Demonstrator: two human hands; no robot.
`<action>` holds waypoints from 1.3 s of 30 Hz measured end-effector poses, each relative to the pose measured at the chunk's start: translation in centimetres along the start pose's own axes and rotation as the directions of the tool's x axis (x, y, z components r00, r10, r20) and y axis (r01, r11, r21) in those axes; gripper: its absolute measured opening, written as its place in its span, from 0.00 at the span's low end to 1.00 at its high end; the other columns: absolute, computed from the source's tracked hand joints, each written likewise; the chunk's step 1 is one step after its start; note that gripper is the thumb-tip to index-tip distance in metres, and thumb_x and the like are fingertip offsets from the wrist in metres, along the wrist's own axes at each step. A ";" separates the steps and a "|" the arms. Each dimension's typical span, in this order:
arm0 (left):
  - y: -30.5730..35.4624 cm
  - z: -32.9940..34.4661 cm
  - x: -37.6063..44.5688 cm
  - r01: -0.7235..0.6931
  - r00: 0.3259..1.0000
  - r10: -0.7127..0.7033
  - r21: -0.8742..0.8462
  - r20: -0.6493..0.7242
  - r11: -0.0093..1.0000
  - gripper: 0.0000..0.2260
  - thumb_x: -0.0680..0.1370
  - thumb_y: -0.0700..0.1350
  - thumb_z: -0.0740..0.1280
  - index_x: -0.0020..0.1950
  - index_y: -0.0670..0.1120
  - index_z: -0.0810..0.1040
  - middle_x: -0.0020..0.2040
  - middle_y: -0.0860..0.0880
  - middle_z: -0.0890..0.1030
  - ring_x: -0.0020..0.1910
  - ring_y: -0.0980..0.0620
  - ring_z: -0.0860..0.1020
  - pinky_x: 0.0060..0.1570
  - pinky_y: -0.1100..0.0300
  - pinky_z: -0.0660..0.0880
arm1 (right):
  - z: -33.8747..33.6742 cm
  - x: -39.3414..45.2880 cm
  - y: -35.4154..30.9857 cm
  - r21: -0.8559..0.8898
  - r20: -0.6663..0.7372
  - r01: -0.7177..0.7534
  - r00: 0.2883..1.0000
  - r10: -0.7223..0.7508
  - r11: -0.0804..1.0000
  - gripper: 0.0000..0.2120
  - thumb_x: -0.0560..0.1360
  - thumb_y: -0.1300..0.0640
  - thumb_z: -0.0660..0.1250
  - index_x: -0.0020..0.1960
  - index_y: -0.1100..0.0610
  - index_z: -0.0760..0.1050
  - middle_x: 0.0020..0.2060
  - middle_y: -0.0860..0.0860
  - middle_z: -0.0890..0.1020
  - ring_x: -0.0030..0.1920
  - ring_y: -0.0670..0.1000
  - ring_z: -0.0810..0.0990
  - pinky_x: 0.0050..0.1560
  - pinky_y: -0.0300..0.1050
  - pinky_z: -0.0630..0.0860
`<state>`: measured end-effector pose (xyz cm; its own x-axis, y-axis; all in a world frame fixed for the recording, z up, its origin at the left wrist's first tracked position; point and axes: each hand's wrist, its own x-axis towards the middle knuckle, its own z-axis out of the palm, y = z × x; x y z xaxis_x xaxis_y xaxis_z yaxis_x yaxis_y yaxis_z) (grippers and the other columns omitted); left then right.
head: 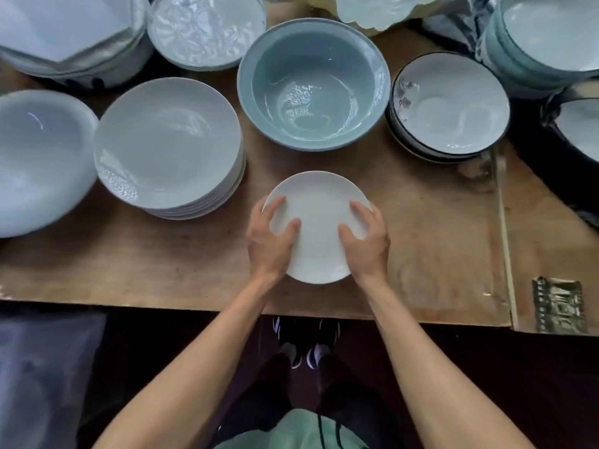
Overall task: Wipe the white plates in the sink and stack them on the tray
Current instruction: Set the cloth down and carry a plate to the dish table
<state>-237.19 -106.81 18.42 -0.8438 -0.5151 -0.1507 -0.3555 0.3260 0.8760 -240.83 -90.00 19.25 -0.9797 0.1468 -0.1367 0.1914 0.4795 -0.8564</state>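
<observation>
I hold one small white plate [319, 226] with both hands, close to the near edge of the wooden table [421, 228], about in the middle of it. My left hand [270, 241] grips its left rim, thumb curled on top of the plate, and my right hand [366, 238] grips the right rim in the same way. If the plate rests on the wood or is a little above it, I cannot tell. Further on the left stands a stack of white plates [168, 144]. Behind my plate is a large blue-grey bowl [312, 84], and to the right of it some dark-rimmed bowls [450, 105]. More dishes crowd the far edge.
</observation>
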 end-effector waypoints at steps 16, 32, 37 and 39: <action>-0.1 1.0 1.4 0.034 0.999 -0.032 0.074 -0.031 0.997 0.21 0.73 0.50 0.74 0.66 0.58 0.79 0.66 0.61 0.73 0.64 0.65 0.65 0.55 0.81 0.58 | 1.2 1.5 0.5 -0.037 -0.023 0.029 0.999 -0.030 0.999 0.18 0.73 0.57 0.69 0.63 0.51 0.79 0.68 0.49 0.75 0.69 0.50 0.72 0.67 0.43 0.70; 3.3 -0.9 0.5 -0.477 0.878 0.372 0.484 0.301 0.734 0.18 0.79 0.44 0.69 0.68 0.47 0.78 0.71 0.44 0.75 0.71 0.40 0.71 0.67 0.42 0.67 | -2.1 -0.5 -0.2 -0.265 0.109 0.062 0.993 -0.034 0.962 0.22 0.77 0.55 0.67 0.71 0.54 0.73 0.71 0.52 0.73 0.68 0.56 0.70 0.69 0.48 0.67; 6.9 0.8 -1.1 -0.708 0.685 0.394 0.434 0.613 0.557 0.15 0.83 0.48 0.63 0.68 0.50 0.79 0.66 0.48 0.80 0.65 0.43 0.75 0.64 0.45 0.70 | -6.6 -3.5 0.4 -0.380 0.033 0.037 0.999 -0.027 0.924 0.17 0.79 0.54 0.65 0.67 0.53 0.77 0.65 0.50 0.80 0.64 0.57 0.73 0.66 0.49 0.70; 8.4 2.2 -2.6 -0.788 0.588 0.405 0.380 0.701 0.485 0.15 0.83 0.49 0.61 0.68 0.51 0.79 0.65 0.48 0.81 0.63 0.43 0.75 0.61 0.47 0.72 | -9.1 -4.9 1.1 -0.421 0.014 -0.010 1.000 0.018 0.907 0.17 0.80 0.54 0.65 0.67 0.54 0.77 0.65 0.51 0.80 0.64 0.58 0.75 0.66 0.50 0.72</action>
<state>-238.91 -101.02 25.21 -0.9214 0.3847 -0.0552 0.3391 0.8652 0.3693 -235.27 -82.34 23.47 -0.9769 0.1429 -0.1591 0.2089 0.7973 -0.5662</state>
